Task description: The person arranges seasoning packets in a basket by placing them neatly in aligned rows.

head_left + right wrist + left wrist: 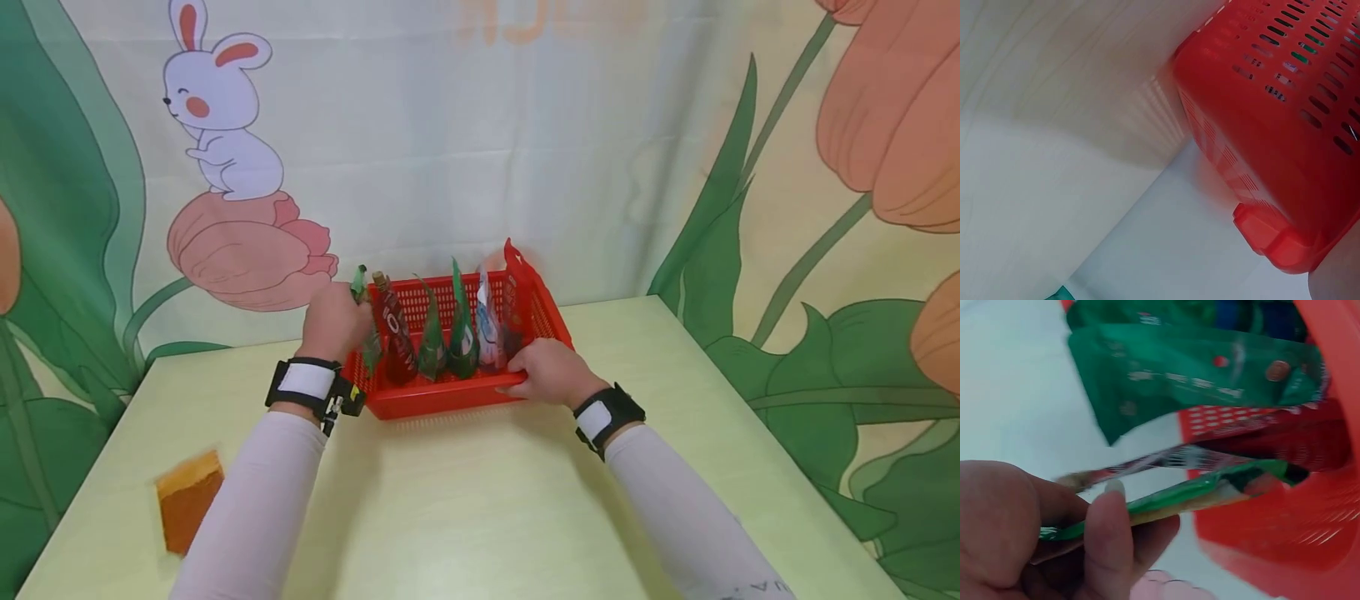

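Note:
A red plastic basket [442, 402] stands at the back of the table with several snack pouches upright in a row. My left hand [333, 321] pinches a thin green packet [1191, 495] between thumb and fingers at the basket's left end; the packet's lower end reaches into the basket. Beside it leans a dark red pouch [397, 333]. Farther right come two green pouches [462, 342], a white and pink pouch [489, 333] and a red pouch [517, 292]. My right hand [553, 372] grips the basket's front rim near the right corner; its fingers are partly hidden.
A brown and orange packet [189, 504] lies on the table [480, 500] at the left, partly behind my left sleeve. A printed curtain [450, 167] with a rabbit and tulips hangs close behind the basket and along both sides.

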`<state>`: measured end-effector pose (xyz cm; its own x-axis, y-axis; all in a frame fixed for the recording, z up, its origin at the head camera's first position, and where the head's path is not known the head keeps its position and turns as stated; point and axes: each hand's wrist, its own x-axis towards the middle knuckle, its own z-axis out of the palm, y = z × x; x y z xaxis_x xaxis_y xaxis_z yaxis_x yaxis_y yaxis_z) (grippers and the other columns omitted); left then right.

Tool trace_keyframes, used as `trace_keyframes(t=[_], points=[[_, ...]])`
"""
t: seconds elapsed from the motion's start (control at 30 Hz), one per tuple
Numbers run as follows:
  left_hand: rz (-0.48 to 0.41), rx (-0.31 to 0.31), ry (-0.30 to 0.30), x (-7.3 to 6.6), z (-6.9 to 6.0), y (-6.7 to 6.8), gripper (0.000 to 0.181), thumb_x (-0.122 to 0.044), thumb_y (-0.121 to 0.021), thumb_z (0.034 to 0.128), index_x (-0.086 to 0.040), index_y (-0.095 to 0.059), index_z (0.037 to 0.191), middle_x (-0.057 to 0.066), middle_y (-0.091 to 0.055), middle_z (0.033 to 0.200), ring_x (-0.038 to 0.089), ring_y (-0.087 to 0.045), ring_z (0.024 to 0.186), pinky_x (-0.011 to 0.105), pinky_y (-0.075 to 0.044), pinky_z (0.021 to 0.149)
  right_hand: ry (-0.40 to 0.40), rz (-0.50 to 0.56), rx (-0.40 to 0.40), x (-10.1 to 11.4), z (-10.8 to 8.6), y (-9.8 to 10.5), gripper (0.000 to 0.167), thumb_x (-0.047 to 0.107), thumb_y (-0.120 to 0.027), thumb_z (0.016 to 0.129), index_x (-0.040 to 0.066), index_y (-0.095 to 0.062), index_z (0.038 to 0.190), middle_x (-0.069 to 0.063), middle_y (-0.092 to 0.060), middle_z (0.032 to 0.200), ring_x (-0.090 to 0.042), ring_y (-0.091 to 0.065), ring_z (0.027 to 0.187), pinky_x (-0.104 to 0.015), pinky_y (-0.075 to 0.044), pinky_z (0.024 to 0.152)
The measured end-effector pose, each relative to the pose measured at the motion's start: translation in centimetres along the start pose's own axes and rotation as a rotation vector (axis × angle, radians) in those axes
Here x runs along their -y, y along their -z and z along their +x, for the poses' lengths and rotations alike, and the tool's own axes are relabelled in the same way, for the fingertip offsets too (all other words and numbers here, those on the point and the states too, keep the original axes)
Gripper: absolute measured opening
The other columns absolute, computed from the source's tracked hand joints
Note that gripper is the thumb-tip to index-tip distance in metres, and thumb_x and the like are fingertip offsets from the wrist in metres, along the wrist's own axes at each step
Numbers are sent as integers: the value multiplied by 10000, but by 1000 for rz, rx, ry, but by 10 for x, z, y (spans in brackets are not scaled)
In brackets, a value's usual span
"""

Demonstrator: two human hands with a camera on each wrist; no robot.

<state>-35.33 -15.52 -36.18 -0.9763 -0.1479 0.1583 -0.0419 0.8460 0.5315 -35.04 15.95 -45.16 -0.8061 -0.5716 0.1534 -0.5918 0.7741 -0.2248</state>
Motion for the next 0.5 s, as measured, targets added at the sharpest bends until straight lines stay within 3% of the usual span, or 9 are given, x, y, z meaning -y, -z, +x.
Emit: trace_keyframes(t=[0.17,0.3,0.5], points=[[-35,56,33,5,11,-13,279,-128,-539,991,48,-652,1174,237,-729,1038,333,-722,814,403,-636,656,-2,16,-7,0,-1,-1,169,375,-841,843,236,-772,779,120,-629,638,-96,-577,634,-237,-500,683],[-46,137,29,9,14,-20,313,-83,-553,975,36,-604,1260,250,-706,1129,349,-703,906,440,-637,769,0,28,-1,1,-2,1,167,377,-840,847,225,-786,803,116,-649,658,-96,-581,645,-237,-506,694],[-38,269,30,12,13,-29,364,-29,-591,949,50,-523,1297,241,-668,1145,331,-665,920,341,-599,692,-5,23,1,2,-3,2,175,386,-837,851,219,-796,816,113,-657,666,-95,-583,650,-234,-507,699]])
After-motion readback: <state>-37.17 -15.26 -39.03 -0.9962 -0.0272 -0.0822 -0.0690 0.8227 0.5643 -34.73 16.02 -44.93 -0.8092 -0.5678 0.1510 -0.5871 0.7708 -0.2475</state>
